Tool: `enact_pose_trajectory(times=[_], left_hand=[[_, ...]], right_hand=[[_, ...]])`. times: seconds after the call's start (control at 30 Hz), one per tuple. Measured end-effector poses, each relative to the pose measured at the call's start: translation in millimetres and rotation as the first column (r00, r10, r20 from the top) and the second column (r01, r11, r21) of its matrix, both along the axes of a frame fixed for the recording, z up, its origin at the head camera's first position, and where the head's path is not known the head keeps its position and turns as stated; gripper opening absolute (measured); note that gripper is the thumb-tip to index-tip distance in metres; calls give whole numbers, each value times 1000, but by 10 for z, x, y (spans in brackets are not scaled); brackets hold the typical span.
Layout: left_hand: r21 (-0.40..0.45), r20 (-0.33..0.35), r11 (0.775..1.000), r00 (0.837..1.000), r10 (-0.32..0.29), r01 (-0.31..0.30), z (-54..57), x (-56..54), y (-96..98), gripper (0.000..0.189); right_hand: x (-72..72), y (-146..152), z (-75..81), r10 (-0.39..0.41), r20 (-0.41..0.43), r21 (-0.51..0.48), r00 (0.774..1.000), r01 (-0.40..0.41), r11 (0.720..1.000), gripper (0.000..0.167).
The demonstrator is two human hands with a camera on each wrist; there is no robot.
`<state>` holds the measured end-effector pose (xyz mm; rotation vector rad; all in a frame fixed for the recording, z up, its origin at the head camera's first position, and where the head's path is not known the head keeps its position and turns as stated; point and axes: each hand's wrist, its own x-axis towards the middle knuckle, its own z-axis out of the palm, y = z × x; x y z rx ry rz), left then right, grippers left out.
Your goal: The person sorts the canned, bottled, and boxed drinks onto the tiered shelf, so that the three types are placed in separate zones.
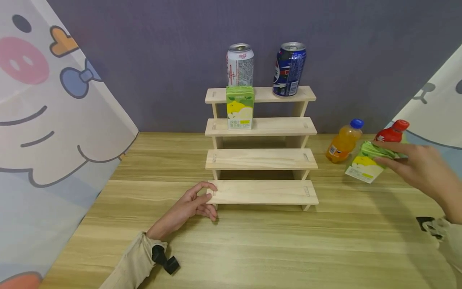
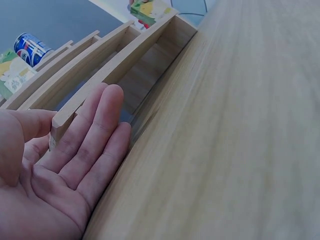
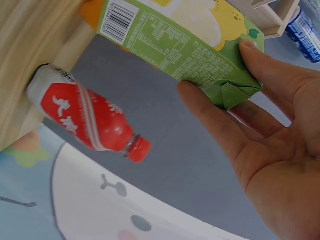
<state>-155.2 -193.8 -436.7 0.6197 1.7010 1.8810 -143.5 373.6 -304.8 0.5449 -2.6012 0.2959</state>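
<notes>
My right hand (image 1: 426,164) pinches a green-and-yellow juice carton (image 1: 366,164) near its top. The carton is tilted and hangs above the table, before a red-capped bottle (image 3: 90,115) and to the right of an orange drink bottle (image 1: 343,142). At the left end of the lowest step, my left hand (image 1: 191,204) grips the stepped wooden rack (image 1: 261,192), with finger and thumb at the board's corner. Its other fingers (image 2: 102,125) extend below the board. A similar juice carton (image 1: 240,108) stands upright on the second step from the top, at the left.
On the top step stand a white can (image 1: 241,66), partly hidden by the carton before it, and a dark blue can (image 1: 290,70) farther right. A grey wall (image 1: 173,72) rises behind the wooden table (image 1: 252,249). Cartoon-printed cloths (image 1: 54,132) hang at both sides.
</notes>
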Motion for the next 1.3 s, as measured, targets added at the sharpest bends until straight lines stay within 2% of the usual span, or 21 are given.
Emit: enact_pose_trajectory(times=[0.17,0.37,0.57,0.67,0.83,0.97,1.17,1.3], left_hand=[[1,-3,1000,1000,-3,3,7,2,5,33],[2,-2,1000,1000,-7,7,7,6,9,33],[3,-5,1000,1000,-9,9,9,4,0,33],[4,-4,1000,1000,-8,8,11,5,-1,33],[2,5,1000,1000,-4,4,8,15,-2,33],[4,6,1000,1000,-1,1,1,18,1,33],[7,4,1000,1000,-3,3,0,17,5,33],[0,7,1000,1000,0,0,4,25,5,32]], right_hand=[[-2,-105,77,17,-9,-19,1000,-18,1000,48],[-17,-207,159,79,-68,-29,995,-81,996,51],[10,-329,258,4,-4,-47,1000,-4,999,53],[18,-377,305,-1,2,-36,1000,1,999,52],[13,-424,353,15,-40,6,999,-14,1000,47],[5,-442,384,52,-78,-25,996,-54,998,50],[-29,-459,481,166,-198,-28,966,-174,984,47],[-33,-512,599,173,-217,1,961,-177,984,47]])
